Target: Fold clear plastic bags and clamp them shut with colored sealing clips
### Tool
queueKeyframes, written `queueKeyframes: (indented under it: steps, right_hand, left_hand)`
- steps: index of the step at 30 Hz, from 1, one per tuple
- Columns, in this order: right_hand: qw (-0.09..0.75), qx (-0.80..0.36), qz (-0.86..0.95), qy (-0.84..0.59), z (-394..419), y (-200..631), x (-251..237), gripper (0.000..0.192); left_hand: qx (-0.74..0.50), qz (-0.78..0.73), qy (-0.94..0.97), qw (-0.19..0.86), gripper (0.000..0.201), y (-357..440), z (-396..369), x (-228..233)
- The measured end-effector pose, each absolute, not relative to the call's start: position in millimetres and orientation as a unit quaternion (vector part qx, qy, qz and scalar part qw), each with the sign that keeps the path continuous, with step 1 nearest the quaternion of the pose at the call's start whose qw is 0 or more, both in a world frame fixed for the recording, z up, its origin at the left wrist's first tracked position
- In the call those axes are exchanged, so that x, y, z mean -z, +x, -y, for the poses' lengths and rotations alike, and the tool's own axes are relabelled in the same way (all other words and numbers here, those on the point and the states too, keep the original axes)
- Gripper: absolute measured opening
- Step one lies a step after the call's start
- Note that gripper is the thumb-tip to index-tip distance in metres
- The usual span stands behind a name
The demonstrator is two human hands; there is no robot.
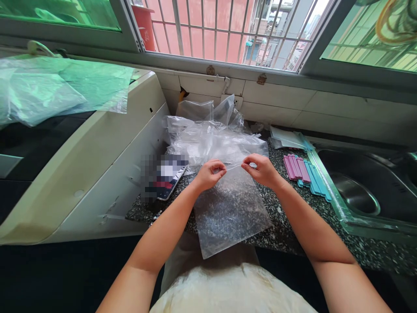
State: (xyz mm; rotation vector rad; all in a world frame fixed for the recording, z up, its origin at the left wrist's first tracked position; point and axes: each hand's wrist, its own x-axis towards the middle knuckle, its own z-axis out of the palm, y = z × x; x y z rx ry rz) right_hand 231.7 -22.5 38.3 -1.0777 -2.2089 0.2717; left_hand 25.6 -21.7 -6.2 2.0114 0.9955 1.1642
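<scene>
A clear plastic bag (233, 208) lies over the speckled counter, its near end hanging past the front edge. My left hand (211, 173) pinches the far edge of this bag at the left. On the right, my right hand (259, 168) pinches the same edge between thumb and fingers. The edge runs as a thin, pale strip between the two hands. Just beyond them a heap of crumpled clear plastic bags (211, 141) rests against the tiled wall.
Pink plastic strips (296, 168) and blue plastic strips (316, 179) lie right of my hands, near a metal sink (355, 193). A phone (169, 176), partly blurred, is at the left. More plastic sheets (65, 87) cover the cream appliance (130, 126). A barred window stands behind.
</scene>
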Motion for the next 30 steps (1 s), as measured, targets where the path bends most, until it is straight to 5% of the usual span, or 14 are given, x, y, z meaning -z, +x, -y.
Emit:
queueKeyframes:
  steps: [30]
  right_hand:
    - [0.318, -0.105, 0.832, -0.441, 24.7, 220.9, -28.9, 0.013]
  left_hand:
    - [-0.440, -0.375, 0.764, 0.287, 0.014, 29.6, 24.7, 7.0]
